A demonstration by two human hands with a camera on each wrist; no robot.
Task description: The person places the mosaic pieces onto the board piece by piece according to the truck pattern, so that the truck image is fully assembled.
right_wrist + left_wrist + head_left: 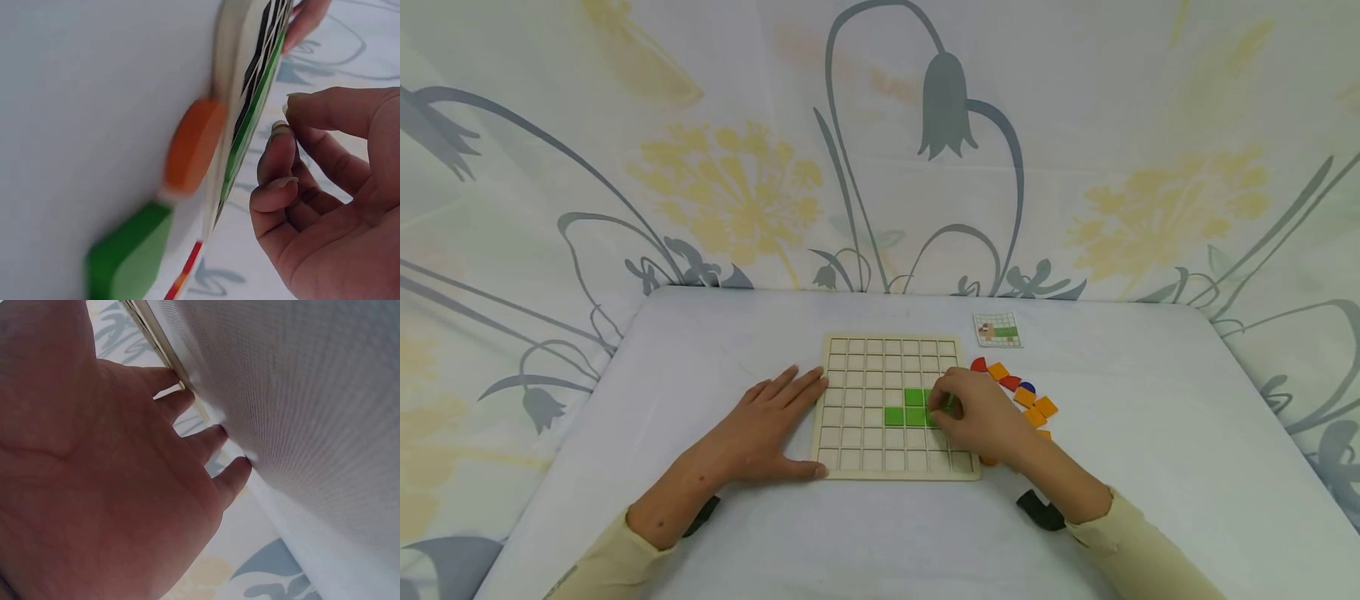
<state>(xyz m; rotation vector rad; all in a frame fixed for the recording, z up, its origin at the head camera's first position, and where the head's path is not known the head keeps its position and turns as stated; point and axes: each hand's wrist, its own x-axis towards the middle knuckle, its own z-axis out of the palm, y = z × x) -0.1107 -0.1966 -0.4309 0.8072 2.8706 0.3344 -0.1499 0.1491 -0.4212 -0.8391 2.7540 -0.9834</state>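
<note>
A pale wooden grid board (859,360) lies flat on the white table. Three green square tiles (905,408) sit in its middle right cells. My right hand (946,406) hovers over the board beside them, thumb and forefinger pinching a small tile (951,402) that shows green at the fingertips. In the right wrist view the fingers (278,150) curl round a thin tan edge just off the board (250,62). My left hand (778,417) lies flat on the table, its straight fingers (187,403) against the board's left edge.
Several loose orange, red and blue pieces (1022,396) lie right of the board, with a small pattern card (997,329) behind them. An orange piece (194,144) and a green piece (128,256) lie by the board's near right edge. Flowered cloth walls surround the table.
</note>
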